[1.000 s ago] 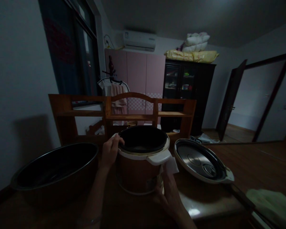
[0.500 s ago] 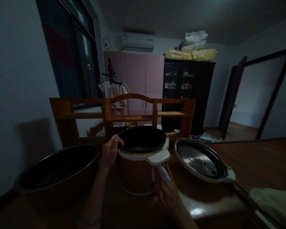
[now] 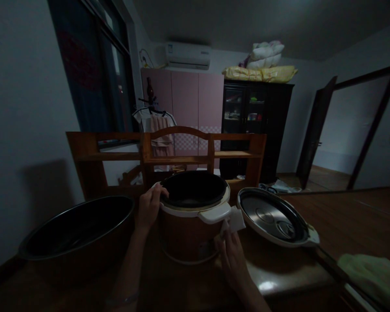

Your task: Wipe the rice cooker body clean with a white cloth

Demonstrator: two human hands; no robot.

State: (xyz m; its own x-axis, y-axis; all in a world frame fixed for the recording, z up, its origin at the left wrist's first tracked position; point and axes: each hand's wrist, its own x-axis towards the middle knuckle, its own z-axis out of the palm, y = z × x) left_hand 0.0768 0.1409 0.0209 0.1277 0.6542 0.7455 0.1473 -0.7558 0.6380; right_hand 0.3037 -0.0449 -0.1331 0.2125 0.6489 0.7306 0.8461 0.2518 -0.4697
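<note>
A rice cooker body with a white rim and a dark, open inside stands in front of me on the desk. My left hand grips its rim on the left, fingers hooked over the edge. Beside the cooker's right side, just below the white handle, my right hand pinches a white tissue. The tissue sticks up past the fingers, close to the handle. To the left sits a black inner pot. On the right lies the detached lid, its metal inner side facing up.
A wooden shelf rack rises behind the cooker along the desk's far side. A pale green cloth bundle lies at the lower right. The wall borders the left side. The room is dim.
My right hand has shifted slightly right and down from the cooker's side. The tissue now stands out more, to the right of the handle. My left hand stays on the rim.
</note>
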